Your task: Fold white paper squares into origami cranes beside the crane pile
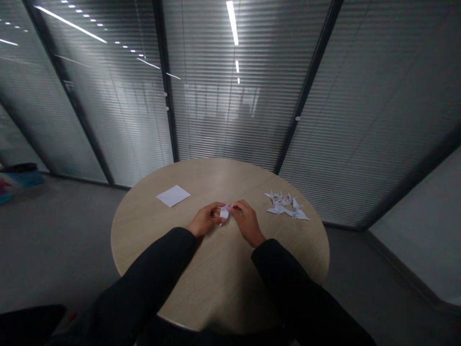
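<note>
Between my two hands, over the middle of the round table, is a small piece of folded white paper [224, 213]. My left hand [206, 218] pinches it from the left, fingers curled around its edge. From the other side my right hand [248, 222] grips its upper right corner between thumb and fingers. Part of the paper is hidden behind the fingertips. To the right lies a cluster of folded white paper cranes [281, 199], several of them close together. A flat stack or sheet of white paper [173, 196] rests to the left of my hands.
The round wooden table [144, 235] stands in front of a glass partition with blinds [230, 120]. A white wall [425, 230] is at the right. On the floor at far left is a blue bin [23, 177] with a dark rim.
</note>
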`<state>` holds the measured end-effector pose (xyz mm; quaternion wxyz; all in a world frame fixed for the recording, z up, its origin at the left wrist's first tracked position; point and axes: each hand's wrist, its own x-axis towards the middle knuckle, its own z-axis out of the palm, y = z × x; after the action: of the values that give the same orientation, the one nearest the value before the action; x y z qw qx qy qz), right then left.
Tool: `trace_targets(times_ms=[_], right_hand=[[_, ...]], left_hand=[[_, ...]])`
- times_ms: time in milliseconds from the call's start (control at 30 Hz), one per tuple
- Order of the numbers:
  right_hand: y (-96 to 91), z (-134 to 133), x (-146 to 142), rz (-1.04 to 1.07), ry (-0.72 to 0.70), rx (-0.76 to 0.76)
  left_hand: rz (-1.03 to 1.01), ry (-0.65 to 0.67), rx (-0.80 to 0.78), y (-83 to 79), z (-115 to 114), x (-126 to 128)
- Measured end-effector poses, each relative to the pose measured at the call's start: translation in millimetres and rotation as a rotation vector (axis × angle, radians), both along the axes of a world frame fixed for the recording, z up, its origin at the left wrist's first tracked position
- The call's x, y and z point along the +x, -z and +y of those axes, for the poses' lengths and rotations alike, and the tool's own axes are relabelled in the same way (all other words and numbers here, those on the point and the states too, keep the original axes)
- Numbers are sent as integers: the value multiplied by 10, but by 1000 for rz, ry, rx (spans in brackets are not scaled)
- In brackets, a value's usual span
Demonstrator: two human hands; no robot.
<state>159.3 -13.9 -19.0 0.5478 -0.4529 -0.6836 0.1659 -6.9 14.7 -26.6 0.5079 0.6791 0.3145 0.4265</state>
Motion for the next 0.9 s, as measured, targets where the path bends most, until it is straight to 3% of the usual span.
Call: trace_targets(times_ms=[467,900], right_hand=[[24,24,23,14,-32,-19],[4,24,61,-24,40,18]], left_hand=[[55,26,-40,-9,-17,-12],[182,-47,71,21,1,-43]])
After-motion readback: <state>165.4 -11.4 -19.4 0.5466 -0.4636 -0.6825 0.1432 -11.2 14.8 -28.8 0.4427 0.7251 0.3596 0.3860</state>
